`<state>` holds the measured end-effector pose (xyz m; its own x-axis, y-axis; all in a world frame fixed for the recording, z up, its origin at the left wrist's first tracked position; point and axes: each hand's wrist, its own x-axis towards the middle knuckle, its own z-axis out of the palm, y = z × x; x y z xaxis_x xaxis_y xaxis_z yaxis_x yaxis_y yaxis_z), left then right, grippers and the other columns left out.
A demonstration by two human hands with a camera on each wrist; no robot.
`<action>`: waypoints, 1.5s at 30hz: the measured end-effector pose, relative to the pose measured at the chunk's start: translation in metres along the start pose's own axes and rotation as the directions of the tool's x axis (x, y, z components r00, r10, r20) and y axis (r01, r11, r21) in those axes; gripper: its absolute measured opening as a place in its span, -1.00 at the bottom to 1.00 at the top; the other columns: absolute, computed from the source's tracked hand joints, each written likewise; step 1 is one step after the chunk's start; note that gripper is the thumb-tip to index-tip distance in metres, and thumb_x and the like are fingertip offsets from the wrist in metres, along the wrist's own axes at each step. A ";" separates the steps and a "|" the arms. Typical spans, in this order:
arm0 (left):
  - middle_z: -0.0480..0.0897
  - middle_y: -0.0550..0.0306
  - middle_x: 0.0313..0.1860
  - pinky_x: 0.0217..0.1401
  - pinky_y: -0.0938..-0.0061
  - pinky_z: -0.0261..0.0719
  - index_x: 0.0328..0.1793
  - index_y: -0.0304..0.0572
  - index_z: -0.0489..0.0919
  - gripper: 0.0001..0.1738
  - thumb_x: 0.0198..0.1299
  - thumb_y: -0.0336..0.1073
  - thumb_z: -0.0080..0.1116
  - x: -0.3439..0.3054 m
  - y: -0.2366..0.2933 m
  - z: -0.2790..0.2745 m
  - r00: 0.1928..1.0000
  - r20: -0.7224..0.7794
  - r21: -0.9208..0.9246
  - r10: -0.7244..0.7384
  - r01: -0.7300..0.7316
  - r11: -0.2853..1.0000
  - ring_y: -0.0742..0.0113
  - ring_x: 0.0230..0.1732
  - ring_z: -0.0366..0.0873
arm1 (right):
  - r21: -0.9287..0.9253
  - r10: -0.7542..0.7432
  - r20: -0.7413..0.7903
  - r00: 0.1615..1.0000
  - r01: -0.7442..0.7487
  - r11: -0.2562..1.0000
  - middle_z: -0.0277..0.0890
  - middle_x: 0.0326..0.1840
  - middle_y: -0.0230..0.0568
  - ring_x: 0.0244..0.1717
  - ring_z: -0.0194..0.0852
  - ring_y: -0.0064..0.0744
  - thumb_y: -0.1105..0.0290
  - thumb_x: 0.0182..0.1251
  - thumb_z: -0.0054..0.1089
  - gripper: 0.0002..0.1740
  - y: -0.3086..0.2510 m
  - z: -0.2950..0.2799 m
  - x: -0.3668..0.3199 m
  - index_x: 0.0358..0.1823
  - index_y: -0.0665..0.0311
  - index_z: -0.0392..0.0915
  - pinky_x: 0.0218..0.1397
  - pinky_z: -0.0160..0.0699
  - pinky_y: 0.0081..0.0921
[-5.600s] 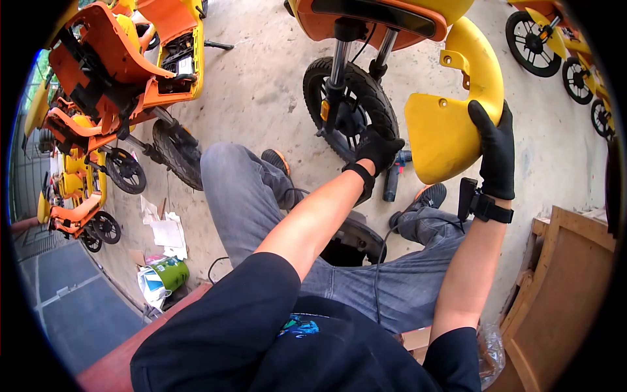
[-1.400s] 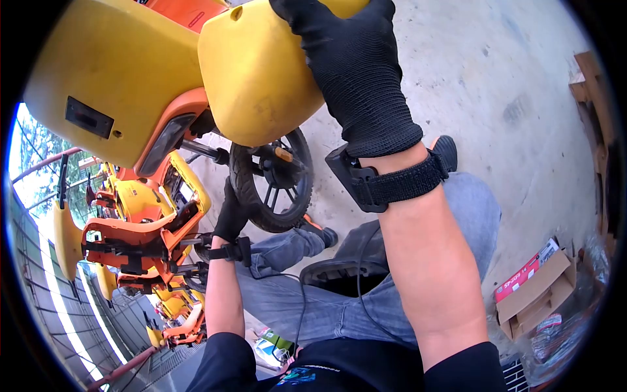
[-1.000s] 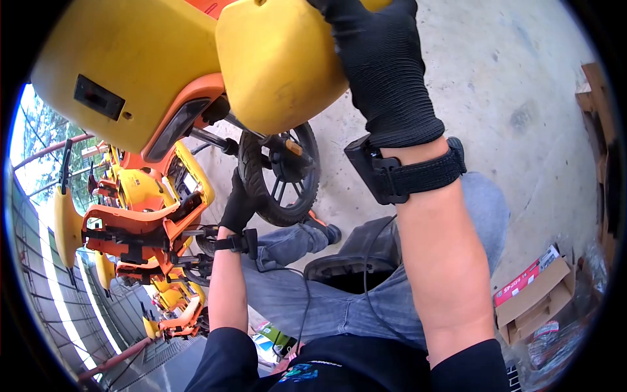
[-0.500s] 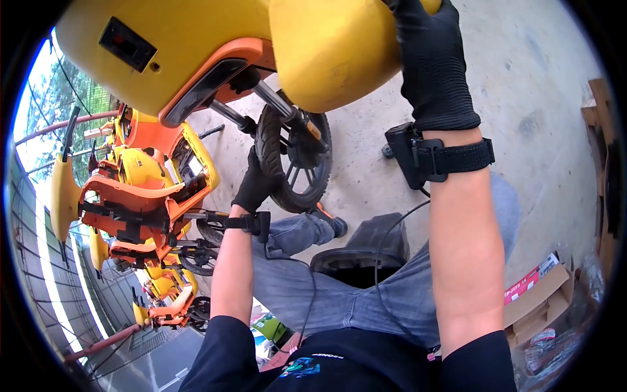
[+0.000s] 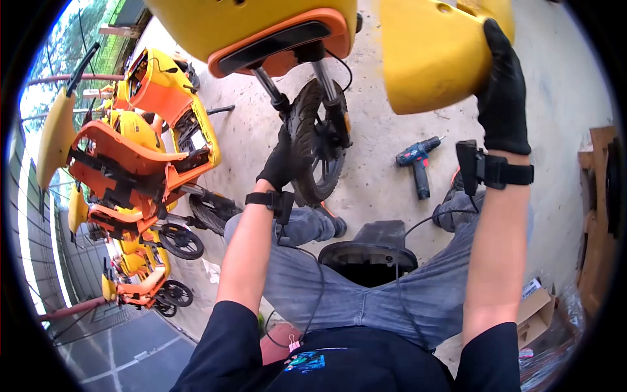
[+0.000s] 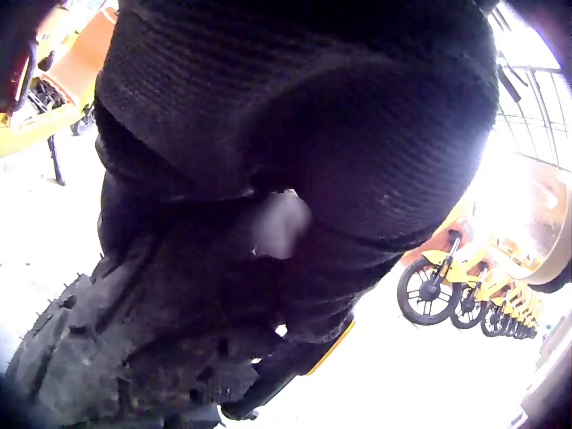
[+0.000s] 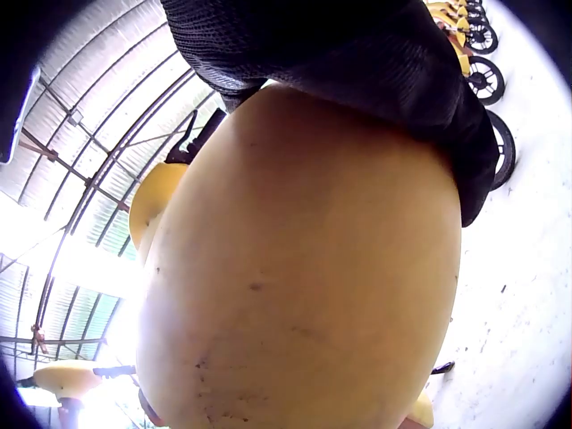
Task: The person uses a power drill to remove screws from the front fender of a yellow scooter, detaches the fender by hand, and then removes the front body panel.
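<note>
In the head view, a scooter with a yellow and orange front cover (image 5: 274,39) stands ahead, its front wheel pointing toward me. My gloved left hand (image 5: 281,160) grips the front tyre (image 5: 304,114) from the left; the left wrist view shows the fingers wrapped over the treaded rubber. Off to the right, my gloved right hand (image 5: 506,98) holds a yellow plastic fender (image 5: 428,62) by its right side, thumb on its upper face. The fender hangs apart from the wheel, tabs at its top edge. Its smooth scuffed outside fills the right wrist view.
A cordless drill (image 5: 416,163) lies on the concrete below the fender. Between the legs is a black plastic bin-like part (image 5: 366,242). Partly stripped scooters (image 5: 130,150) line the left. A cardboard box (image 5: 535,317) and wooden crate (image 5: 597,222) stand right; cables cross the lap.
Across the last second the fender and right hand have moved right, away from the scooter's front, uncovering the drill. The head view has turned. My left hand keeps its hold on the tyre.
</note>
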<state>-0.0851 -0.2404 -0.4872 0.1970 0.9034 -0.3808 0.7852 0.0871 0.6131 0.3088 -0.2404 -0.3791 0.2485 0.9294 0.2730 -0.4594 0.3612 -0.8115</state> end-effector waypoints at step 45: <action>0.58 -0.40 -0.02 0.05 0.07 0.53 0.31 -0.39 0.18 -0.03 -0.13 -0.11 0.50 -0.007 0.032 0.046 0.940 -0.259 -0.043 -0.221 0.217 0.975 -0.27 0.02 0.57 | -0.358 0.171 0.040 0.984 -0.145 0.922 0.40 0.27 -0.13 0.24 0.40 -0.35 0.16 0.57 -0.16 -0.53 0.015 -0.054 -0.035 0.31 0.33 0.28 0.35 0.36 -0.38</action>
<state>-0.0347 -0.2636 -0.4968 -0.1399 0.9389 -0.3145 0.7836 0.2992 0.5445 0.3389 -0.2718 -0.4287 0.1315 0.9798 0.1509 -0.1542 0.1706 -0.9732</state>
